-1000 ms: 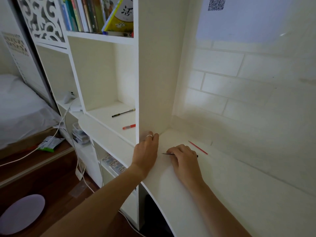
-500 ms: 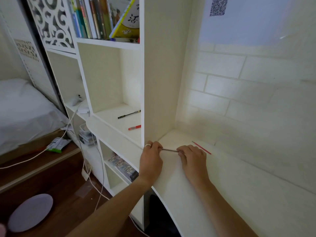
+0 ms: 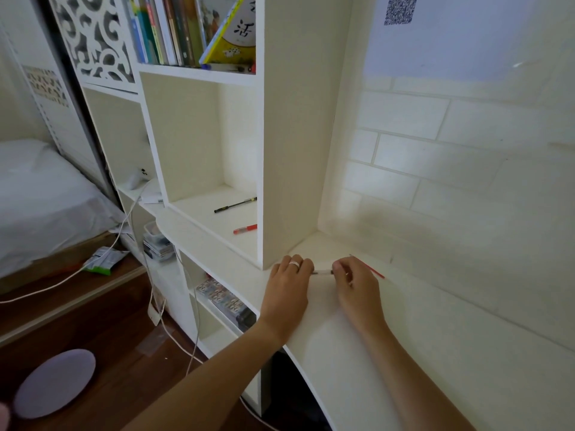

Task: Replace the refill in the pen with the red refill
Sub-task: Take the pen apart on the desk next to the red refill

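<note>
Both hands work over the white desk (image 3: 404, 353), close to the upright shelf panel (image 3: 292, 150). The left hand (image 3: 287, 290) is curled, its fingers closed on the left end of the pen (image 3: 323, 272); a ring sits on one finger. The right hand (image 3: 357, 284) is likewise curled, its fingertips pinching the pen's right end. The pen spans the short gap between the two hands, roughly level, just above the desk surface; only its middle section is visible. The red refill (image 3: 367, 266) lies flat on the desk just beyond the right hand, running diagonally toward the far wall. In the open shelf compartment to the left lie a black pen (image 3: 235, 205) and, nearer, a red pen (image 3: 245, 229), well apart from the hands.
</note>
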Demonstrator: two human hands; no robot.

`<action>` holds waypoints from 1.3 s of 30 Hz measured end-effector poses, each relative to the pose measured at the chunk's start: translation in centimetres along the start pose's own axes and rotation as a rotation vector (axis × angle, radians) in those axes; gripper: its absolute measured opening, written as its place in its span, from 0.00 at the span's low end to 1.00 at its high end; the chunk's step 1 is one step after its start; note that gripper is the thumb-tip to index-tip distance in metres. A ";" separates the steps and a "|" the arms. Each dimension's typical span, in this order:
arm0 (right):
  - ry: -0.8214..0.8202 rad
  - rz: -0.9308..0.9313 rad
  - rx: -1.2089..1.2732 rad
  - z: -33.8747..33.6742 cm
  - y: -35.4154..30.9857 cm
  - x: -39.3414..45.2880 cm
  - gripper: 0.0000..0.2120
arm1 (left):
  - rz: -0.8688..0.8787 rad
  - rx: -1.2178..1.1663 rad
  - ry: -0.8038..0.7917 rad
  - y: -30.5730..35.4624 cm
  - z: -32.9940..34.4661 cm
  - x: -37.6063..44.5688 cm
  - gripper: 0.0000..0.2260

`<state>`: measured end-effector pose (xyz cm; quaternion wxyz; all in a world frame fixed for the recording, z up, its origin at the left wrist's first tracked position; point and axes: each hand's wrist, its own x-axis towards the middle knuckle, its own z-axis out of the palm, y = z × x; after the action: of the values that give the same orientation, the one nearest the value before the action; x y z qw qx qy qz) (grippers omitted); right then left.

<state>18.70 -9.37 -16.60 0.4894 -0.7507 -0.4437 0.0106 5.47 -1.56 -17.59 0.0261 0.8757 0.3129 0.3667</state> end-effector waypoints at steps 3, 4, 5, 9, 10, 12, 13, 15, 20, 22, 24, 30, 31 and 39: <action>-0.042 0.097 -0.031 0.0 0.2 0.0 0.16 | 0.006 0.008 0.007 0.1 -0.1 0.1 0.12; -0.059 0.102 -0.042 0.0 0.1 0.0 0.18 | 0.000 0.008 0.006 0.1 -0.1 0.0 0.12; -0.069 0.101 -0.045 0.1 0.1 0.0 0.19 | -0.007 0.004 0.002 0.1 -0.1 0.0 0.12; -0.089 0.100 -0.035 0.1 0.1 0.1 0.19 | -0.023 -0.038 -0.009 0.1 -0.3 0.0 0.11; -0.097 0.100 -0.035 0.1 0.1 0.1 0.19 | -0.026 -0.054 -0.010 0.1 -0.3 0.0 0.11; -0.113 0.108 -0.033 0.1 0.1 0.2 0.19 | -0.033 -0.080 -0.009 0.2 -0.4 0.0 0.12; -0.119 0.113 -0.032 0.1 0.1 0.2 0.19 | -0.034 -0.087 -0.011 0.2 -0.5 0.0 0.13; -0.125 0.105 -0.040 0.2 0.2 0.2 0.19 | -0.038 -0.103 -0.014 0.2 -0.5 0.0 0.15; -0.147 0.062 -0.080 0.0 0.1 0.2 0.21 | -0.063 -0.168 -0.031 -0.1 -0.5 0.1 0.14; -0.168 0.060 -0.079 -0.2 0.2 0.3 0.20 | -0.057 -0.196 -0.037 -0.3 -0.5 0.1 0.13; -0.180 0.051 -0.074 -0.4 0.3 0.3 0.19 | -0.055 -0.215 -0.041 -0.3 -0.5 0.1 0.12; -0.194 -0.003 -0.096 -0.7 -0.1 0.2 0.20 | -0.062 -0.244 -0.052 -0.4 -0.6 0.2 0.10; -0.198 -0.011 -0.098 -0.7 -0.1 0.1 0.20 | -0.064 -0.246 -0.052 -0.5 -0.6 0.2 0.09; -0.197 -0.088 -0.109 -0.8 -0.6 -0.1 0.17 | -0.076 -0.192 -0.120 -0.3 -1.2 0.2 0.15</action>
<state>18.64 -9.91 -15.82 0.4018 -0.7515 -0.5219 0.0385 4.68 -1.39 -16.67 0.1425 0.8772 0.3072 0.3404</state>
